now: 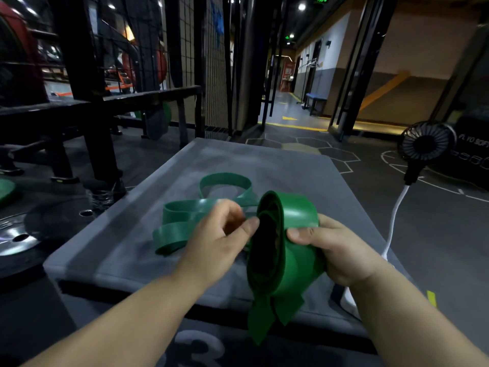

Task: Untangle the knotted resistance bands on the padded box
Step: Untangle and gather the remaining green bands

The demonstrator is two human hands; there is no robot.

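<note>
On the padded box (119,247), near its middle: narrow bands (182,214), green, lying tangled in several flat loops, with one open loop toward the far edge. Running to the right toward the wide band (296,266). Cannot tell how the two are knotted, since the crossing is hidden behind the hands.

Right hand (336,250): curled around the wide band, thumb on the near face, the other fingers behind it. Holding it raised over the near right part of the box. Rolled there into an upright loop, dark inside, with folded lower ends hanging down past the front edge of the box.

Left hand (222,234): fingers bent, thumb tip at the rim of the wide loop, just where a narrow strand comes in. Blurred at this place; cannot tell if pinching the strand or only touching it.

Both forearms bare, reaching in from below.

On the front face of the box: a pale figure 3 (195,348), partly cut off.

At the right, on the floor: a small black fan (426,141), with a white cable (394,215) going down beside the box. At the left: a metal plate (18,234) on the floor and a dark rack (76,62). Behind the box: a wire mesh (211,62), then a lit corridor with a blue bench (316,98).
</note>
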